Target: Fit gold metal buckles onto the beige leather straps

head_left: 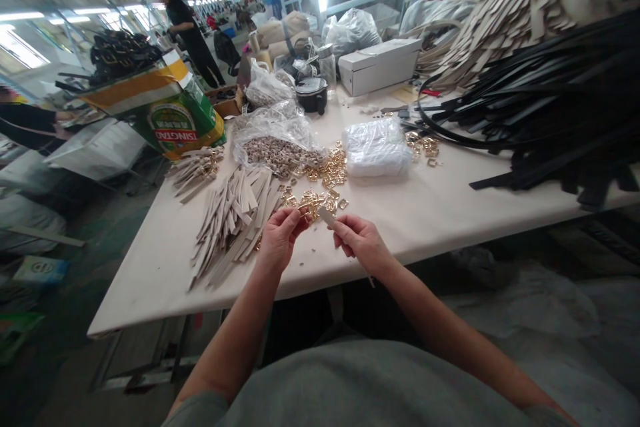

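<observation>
My right hand (361, 240) is closed around a beige strap (327, 216); the strap's flat end sticks out past the fingertips, and its thin tail hangs below the palm. Facing it, my left hand (281, 235) pinches what looks like a small gold buckle (304, 211), partly covered by the fingers. The two hands are a short gap apart over the table's front part. Just beyond them lies a pile of gold buckles (333, 170). Left of my left hand spreads a heap of beige straps (235, 210).
On the table (150, 267) are a clear bag of small beige loops (280, 153), a plastic-wrapped white bundle (376, 147), a black pot (311, 95) and a white box (380, 65). Black straps (560, 100) overhang the right side. A green-yellow bag (173, 120) stands left; a person (187, 33) stands beyond.
</observation>
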`<state>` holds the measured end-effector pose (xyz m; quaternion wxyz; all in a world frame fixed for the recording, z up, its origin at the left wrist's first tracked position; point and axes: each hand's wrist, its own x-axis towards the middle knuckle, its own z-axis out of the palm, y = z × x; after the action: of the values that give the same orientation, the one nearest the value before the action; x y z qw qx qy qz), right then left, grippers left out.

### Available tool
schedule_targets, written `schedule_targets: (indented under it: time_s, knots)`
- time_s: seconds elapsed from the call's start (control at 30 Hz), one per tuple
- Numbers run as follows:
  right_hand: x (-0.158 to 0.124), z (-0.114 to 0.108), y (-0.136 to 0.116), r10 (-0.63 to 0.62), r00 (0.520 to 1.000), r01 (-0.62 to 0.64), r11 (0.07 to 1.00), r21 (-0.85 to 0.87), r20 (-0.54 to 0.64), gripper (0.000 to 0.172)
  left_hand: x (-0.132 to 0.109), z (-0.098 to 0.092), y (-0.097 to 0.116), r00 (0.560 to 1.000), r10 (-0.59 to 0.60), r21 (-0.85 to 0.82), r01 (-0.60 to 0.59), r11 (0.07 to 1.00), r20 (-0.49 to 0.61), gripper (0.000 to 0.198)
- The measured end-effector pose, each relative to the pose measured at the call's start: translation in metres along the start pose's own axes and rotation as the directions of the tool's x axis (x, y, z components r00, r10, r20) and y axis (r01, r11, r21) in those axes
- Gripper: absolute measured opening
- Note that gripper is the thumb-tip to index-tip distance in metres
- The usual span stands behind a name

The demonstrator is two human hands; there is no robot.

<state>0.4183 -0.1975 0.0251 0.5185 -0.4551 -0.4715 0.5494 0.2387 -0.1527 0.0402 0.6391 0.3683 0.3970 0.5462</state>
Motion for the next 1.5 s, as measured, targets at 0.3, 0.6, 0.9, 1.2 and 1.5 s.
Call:
schedule_targets:
  time_s: [0.3,0.6,0.9,1.2,1.5]
  knots:
    - [-0.011,0.003,-0.017,-0.569,0.818,0.450,0.537,-0.713,0.088,0.020,-0.014,0.004,0.005,1.000,-0.025,0.043,0.025,0.999,0.003,0.040]
    - [-0.014,0.002,-0.021,-0.648,0.736,0.457,0.262,-0.850,0.195,0.026,-0.021,0.013,0.013,0.997,0.028,0.093,-0.035,0.995,0.076,0.037]
    - [-0.018,0.004,-0.020,-0.629,0.762,0.435,0.319,-0.842,0.155,0.021,-0.023,0.013,0.006,0.986,0.113,0.197,-0.136,0.971,0.122,0.033]
    - [-0.015,0.009,-0.013,-0.487,0.870,0.418,0.647,-0.638,0.076,0.014,-0.030,0.020,0.005,0.976,0.092,0.346,-0.157,0.925,0.196,0.029]
    - [-0.014,0.005,-0.015,-0.184,0.974,0.210,0.951,-0.227,0.130,0.023,-0.026,0.011,0.003,0.968,0.017,0.340,-0.105,0.934,0.252,0.024]
